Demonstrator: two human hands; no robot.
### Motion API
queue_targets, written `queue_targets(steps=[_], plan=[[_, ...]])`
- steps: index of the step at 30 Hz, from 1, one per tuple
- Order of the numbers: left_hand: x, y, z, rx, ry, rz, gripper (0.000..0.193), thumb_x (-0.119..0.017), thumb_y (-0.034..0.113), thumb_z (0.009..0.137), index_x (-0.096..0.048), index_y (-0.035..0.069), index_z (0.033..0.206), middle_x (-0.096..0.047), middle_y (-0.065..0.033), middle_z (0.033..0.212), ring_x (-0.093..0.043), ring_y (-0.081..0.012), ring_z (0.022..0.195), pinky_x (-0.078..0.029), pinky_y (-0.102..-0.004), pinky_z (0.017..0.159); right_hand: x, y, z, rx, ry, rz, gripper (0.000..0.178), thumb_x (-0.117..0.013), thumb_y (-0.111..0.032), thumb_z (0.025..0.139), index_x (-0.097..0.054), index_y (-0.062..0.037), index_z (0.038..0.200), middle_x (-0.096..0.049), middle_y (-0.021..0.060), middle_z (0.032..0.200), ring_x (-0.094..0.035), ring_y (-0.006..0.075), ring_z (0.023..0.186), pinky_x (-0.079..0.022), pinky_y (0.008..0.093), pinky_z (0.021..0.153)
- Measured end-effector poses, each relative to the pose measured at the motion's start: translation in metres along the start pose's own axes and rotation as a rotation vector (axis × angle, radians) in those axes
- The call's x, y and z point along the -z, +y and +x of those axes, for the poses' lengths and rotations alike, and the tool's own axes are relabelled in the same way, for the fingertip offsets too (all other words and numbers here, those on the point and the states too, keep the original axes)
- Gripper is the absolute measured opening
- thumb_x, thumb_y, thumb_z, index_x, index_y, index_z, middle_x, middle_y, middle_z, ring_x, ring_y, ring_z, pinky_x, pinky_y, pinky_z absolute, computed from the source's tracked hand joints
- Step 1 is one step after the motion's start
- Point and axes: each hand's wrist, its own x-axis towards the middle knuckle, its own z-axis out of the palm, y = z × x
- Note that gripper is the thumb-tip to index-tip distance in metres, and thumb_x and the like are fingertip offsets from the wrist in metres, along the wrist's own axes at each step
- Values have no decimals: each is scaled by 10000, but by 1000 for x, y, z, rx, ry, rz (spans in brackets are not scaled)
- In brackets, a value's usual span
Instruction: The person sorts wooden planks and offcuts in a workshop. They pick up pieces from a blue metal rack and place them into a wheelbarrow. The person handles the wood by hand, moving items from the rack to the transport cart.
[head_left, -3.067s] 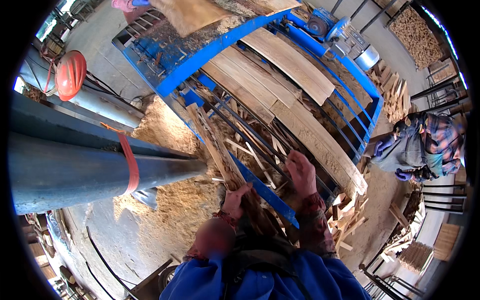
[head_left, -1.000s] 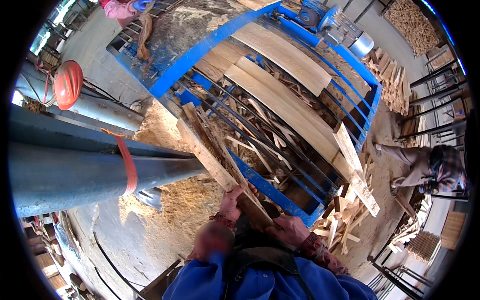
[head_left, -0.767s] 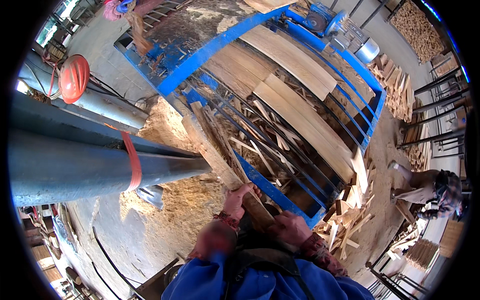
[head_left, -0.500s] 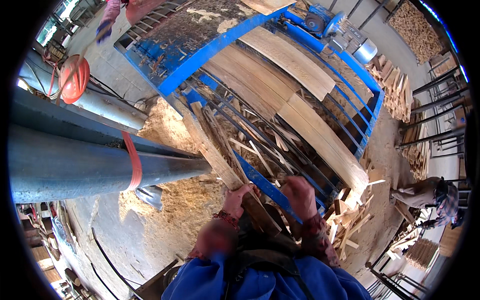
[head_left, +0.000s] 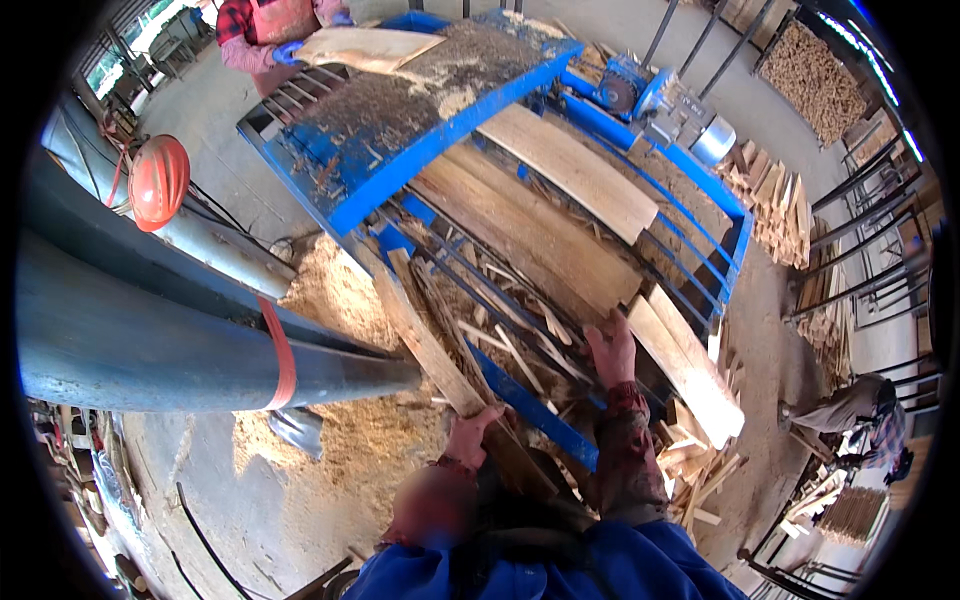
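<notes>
My left hand (head_left: 470, 437) is closed around the near part of a long, narrow bark-edged wooden strip (head_left: 425, 340), which runs along the left side of a blue machine frame (head_left: 540, 412). My right hand (head_left: 612, 350) is open, fingers spread, at the near end of a wide board (head_left: 545, 240) on the dark bars; whether the fingertips touch it I cannot tell. Just right of that hand, a pale plank (head_left: 685, 365) slopes down toward the scrap pile. Another pale board (head_left: 575, 165) lies farther right on the bars.
Across the machine, a person in gloves (head_left: 285, 52) holds a board (head_left: 365, 48). A thick grey pipe (head_left: 180, 320) with a red band fills the left; an orange helmet (head_left: 160, 182) hangs beyond it. Wood scraps (head_left: 690, 460) lie at the right. Another person (head_left: 865, 420) bends at far right.
My right hand has reached forward and opened out from a closed shape. The pale plank beside it has shifted down and right. Across the machine, the other person has come into view with a board.
</notes>
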Motion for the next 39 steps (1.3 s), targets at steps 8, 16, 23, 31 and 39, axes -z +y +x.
queue_targets(steps=[8, 16, 23, 31, 39], plan=[[0, 1, 1, -25, -28, 28, 190, -694, 86, 829, -648, -35, 968, -693, -155, 851, -697, -291, 773, -584, -427, 694, -7, -3, 14, -58, 16, 176, 629, -787, -202, 780, -501, 62, 1275, -673, 127, 920, -611, 131, 592, -472, 271, 477], [7, -8, 3, -17, -2, -4, 190, -683, 83, 835, -640, -34, 978, -689, -158, 850, -694, -299, 761, -586, -437, 670, 6, -25, 24, 195, -136, -271, 503, -797, -414, 737, -640, 57, 818, -597, 178, 704, -591, 227, 671, -457, 363, 631], [-3, -4, 1, 10, -24, -1, 175, -674, 98, 849, -640, -31, 963, -684, -147, 835, -687, -282, 740, -582, -424, 675, 24, -62, 45, 157, -370, -238, 347, -687, -303, 883, -680, 36, 956, -650, 152, 704, -632, 205, 667, -475, 354, 630], [11, -15, 4, -268, -235, 236, 190, -645, 156, 906, -622, -5, 1004, -681, -148, 880, -683, -285, 776, -575, -416, 710, 86, -62, -70, 125, -345, -117, 321, -642, -248, 918, -671, 55, 1021, -686, 133, 825, -632, 146, 809, -496, 310, 717], [23, -30, 7, -54, -9, -223, 421, -684, 338, 912, -588, -12, 1125, -669, -142, 943, -668, -266, 872, -560, -427, 787, 47, -17, -195, -237, -513, 248, 288, -651, -204, 930, -662, 13, 1120, -610, -35, 820, -540, 71, 729, -446, 254, 615]])
